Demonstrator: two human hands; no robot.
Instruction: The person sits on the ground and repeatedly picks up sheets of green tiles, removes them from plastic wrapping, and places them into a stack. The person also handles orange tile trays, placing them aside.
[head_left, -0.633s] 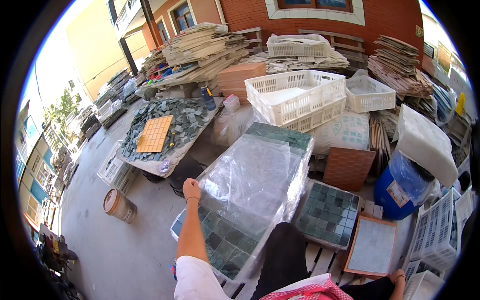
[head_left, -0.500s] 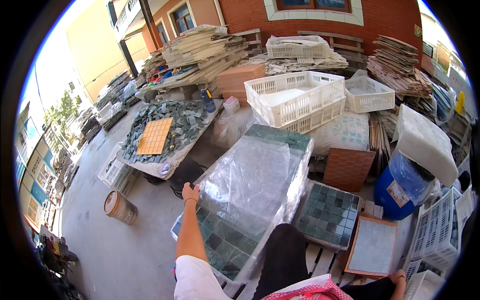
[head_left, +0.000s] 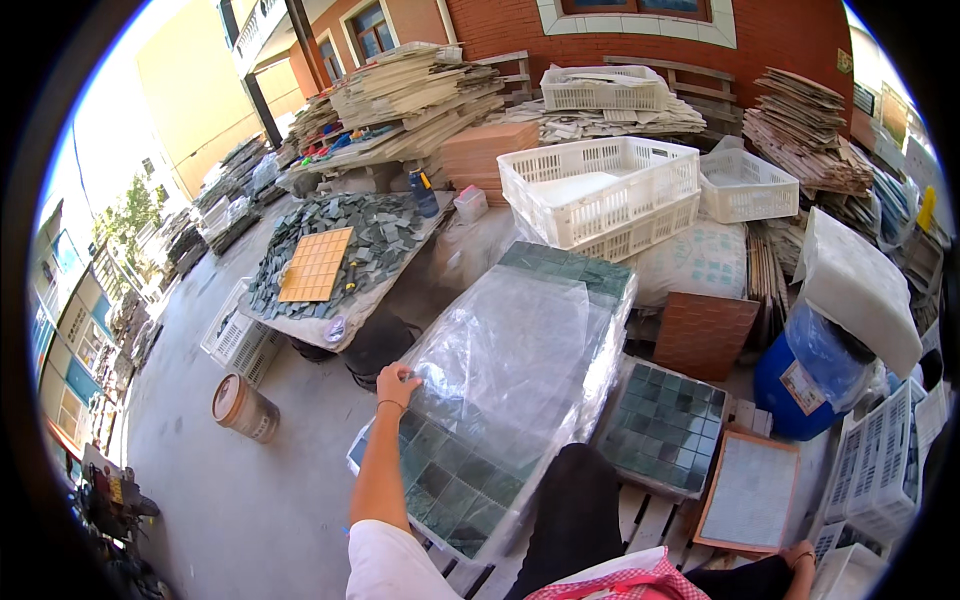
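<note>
- Two hands show, both the person's own; the left hand reaches forward with its fingers curled and pinched on the left edge of the clear plastic sheet; the right hand sits at the lower right rim beside a framed pale tile panel, and whether it grips anything cannot be told.
- One plastic sheet lies draped over one long stack of green mosaic tile sheets; that stack runs from just before the person's knees up toward the white crates, tilted to the right.
- One more green mosaic sheet lies just right of the stack; one brown tile sheet leans behind it.
- Two large white lattice crates sit stacked beyond the sheet; a third, smaller white crate stands to their right, and a fourth rests further back on a pile.
- One blue barrel stands at right; one small round tub stands on the ground at left.
- One table at left carries loose dark mosaic pieces and one orange tile sheet.
- The ground is bare grey concrete; wooden pallet slats lie under the person; a red brick wall closes the yard behind, with stacks of boards before it.
</note>
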